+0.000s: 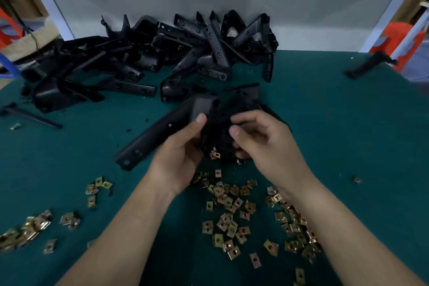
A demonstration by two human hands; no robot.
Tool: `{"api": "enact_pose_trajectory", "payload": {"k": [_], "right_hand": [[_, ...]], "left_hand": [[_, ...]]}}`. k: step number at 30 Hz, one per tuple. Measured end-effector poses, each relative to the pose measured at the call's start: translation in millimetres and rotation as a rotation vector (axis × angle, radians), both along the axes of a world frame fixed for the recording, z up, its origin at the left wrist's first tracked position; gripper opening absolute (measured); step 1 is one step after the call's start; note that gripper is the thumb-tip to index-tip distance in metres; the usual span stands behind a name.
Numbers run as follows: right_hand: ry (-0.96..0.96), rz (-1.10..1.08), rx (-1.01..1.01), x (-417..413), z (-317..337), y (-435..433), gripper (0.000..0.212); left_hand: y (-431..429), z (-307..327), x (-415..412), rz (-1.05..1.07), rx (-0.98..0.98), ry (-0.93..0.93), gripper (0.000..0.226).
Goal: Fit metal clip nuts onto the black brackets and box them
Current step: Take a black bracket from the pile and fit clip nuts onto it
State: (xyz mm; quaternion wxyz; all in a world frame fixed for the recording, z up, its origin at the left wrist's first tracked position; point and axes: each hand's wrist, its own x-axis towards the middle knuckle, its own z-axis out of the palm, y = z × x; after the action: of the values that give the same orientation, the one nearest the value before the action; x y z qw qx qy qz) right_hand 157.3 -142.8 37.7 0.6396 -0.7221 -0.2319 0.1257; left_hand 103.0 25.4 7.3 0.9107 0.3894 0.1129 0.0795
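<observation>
A long black bracket (pixel 162 130) is held above the green table (pixel 348 134) at the centre. My left hand (pixel 183 151) grips it from below, thumb on its upper face. My right hand (pixel 262 144) holds the bracket's dark right end, fingers curled over it. A brass clip nut (pixel 214 154) shows under the bracket between the two hands; I cannot tell which hand holds it. Several loose clip nuts (pixel 228 218) lie scattered on the table under my forearms.
A heap of black brackets (pixel 162 53) lies at the back against a grey panel. More clip nuts (pixel 25 230) lie at the front left. Single black parts rest at the far left (pixel 30 116) and back right (pixel 369 65). Cardboard boxes stand beyond both back corners.
</observation>
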Motion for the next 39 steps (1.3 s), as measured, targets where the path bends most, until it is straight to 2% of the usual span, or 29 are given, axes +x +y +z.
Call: {"api": "enact_pose_trajectory", "payload": {"k": [3, 6, 10, 16, 20, 23, 26, 29, 32, 35, 37, 39], "right_hand": [[-0.332, 0.132, -0.482, -5.4, -12.1, -7.5, 0.013], [-0.503, 0.224, -0.695, -18.4, -25.2, -0.2, 0.026], [-0.452, 0.184, -0.615, -20.8, -28.5, 1.6, 0.01], [-0.347, 0.071, -0.405, -19.9, -33.5, -3.5, 0.019], [-0.314, 0.036, -0.291, -16.4, -32.9, -4.5, 0.021], [-0.377, 0.103, -0.398, -15.8, -33.8, -8.3, 0.025], [-0.529, 0.188, -0.568, -13.3, -33.6, -11.9, 0.034], [-0.582, 0.243, -0.632, -12.2, -30.9, -13.7, 0.03], [-0.477, 0.274, -0.56, -15.6, -21.8, -15.1, 0.02], [-0.204, 0.494, -0.498, -16.9, 3.1, -26.1, 0.013], [-0.118, 0.648, -0.64, -14.6, 17.8, -40.1, 0.021], [-0.18, 0.683, -0.879, -13.9, 25.9, -50.5, 0.037]], "left_hand": [[9.4, -4.0, 1.4, 0.08, -0.054, 0.019, 0.021], [11.7, -3.7, 1.9, 0.111, -0.053, 0.003, 0.018], [9.4, -6.2, -1.7, 0.022, -0.031, 0.021, 0.03], [5.8, -9.6, -3.2, -0.049, 0.062, 0.008, 0.058], [5.5, -10.0, -2.8, -0.037, 0.098, -0.03, 0.058], [5.9, -10.2, -1.8, -0.016, 0.11, -0.048, 0.057], [6.8, -10.4, -1.3, -0.009, 0.098, -0.039, 0.055], [6.8, -10.2, -2.2, -0.003, 0.102, -0.039, 0.048], [7.1, -10.4, -3.1, 0.003, 0.105, -0.043, 0.044], [5.8, -8.2, -2.3, 0.025, 0.096, -0.04, 0.045], [6.2, -8.7, -1.4, 0.045, 0.063, -0.046, 0.042], [6.3, -8.5, -1.7, 0.05, 0.047, -0.044, 0.036]]}}
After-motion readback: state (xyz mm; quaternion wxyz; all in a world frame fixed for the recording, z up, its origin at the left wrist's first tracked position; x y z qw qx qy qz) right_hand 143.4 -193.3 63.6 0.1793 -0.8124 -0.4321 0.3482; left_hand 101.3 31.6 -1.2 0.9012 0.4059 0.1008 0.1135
